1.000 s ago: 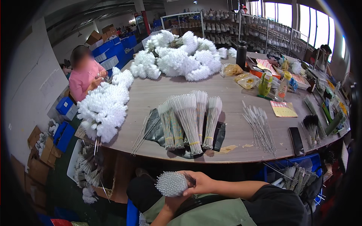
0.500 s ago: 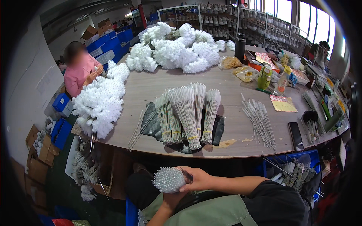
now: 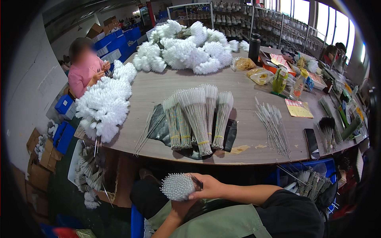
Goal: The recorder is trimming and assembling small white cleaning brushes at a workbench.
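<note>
Over my lap I hold a thick round bundle of thin wire brushes (image 3: 177,187), its white bristle tips facing up at me. My left hand (image 3: 183,206) is closed round the bundle from below, its fingers mostly hidden. At the bundle's right side, my right hand (image 3: 207,187) is closed with its thumb against the edge. A thin dark thing (image 3: 197,181) sticks out at its fingers; its kind cannot be made out. On the table ahead, several banded bundles of wire brushes (image 3: 194,119) lie on a black sheet (image 3: 158,133).
Loose wire brushes (image 3: 274,129) lie to the right, near a phone (image 3: 311,143) and dark-bristled brushes (image 3: 327,129). White brush heaps (image 3: 190,51) cover the table's far side. A person in pink (image 3: 85,71) works at the left. A blue bin (image 3: 329,166) stands under the table's right edge.
The bundle and my hands stay nearly in place, the right hand slightly higher. The co-worker's hands have moved apart. The whole view has shifted a little.
</note>
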### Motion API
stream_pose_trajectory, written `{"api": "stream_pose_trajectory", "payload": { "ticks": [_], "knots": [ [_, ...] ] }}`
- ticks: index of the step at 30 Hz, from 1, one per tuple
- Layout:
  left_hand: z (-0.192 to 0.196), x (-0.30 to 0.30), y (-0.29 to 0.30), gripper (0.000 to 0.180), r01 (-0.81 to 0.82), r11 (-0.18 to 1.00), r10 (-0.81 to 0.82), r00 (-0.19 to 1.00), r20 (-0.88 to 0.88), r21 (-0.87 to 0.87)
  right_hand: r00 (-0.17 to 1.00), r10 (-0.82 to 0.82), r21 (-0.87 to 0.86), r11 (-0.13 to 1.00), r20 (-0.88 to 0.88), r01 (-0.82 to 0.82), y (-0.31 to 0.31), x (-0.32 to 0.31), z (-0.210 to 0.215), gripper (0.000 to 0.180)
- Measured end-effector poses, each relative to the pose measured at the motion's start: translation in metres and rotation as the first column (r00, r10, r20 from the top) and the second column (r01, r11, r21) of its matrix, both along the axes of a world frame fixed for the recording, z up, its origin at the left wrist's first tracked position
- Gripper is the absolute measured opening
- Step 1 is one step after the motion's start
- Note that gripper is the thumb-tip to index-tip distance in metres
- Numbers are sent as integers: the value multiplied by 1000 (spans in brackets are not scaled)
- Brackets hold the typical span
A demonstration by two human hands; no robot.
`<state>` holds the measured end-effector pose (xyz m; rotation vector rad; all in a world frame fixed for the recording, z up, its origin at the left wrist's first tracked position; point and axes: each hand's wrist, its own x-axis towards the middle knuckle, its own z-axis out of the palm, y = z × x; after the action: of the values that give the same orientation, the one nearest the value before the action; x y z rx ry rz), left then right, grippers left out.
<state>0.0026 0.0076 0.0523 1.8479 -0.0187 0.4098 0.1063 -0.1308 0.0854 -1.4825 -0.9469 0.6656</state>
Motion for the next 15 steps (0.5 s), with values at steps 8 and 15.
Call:
{"api": "stream_pose_trajectory", "payload": {
  "ticks": [8, 15],
  "knots": [
    [-4, -3, 1, 31, 10, 993, -11, 1000, -12, -115, 1000, 16, 3, 1000, -4, -16, -3, 15, 22, 93],
    [-27, -11, 7, 34, -188, 801, 68, 972, -226, -568, 903, -368, 249, 874, -222, 418, 13, 117, 102, 82]
  ]
}}
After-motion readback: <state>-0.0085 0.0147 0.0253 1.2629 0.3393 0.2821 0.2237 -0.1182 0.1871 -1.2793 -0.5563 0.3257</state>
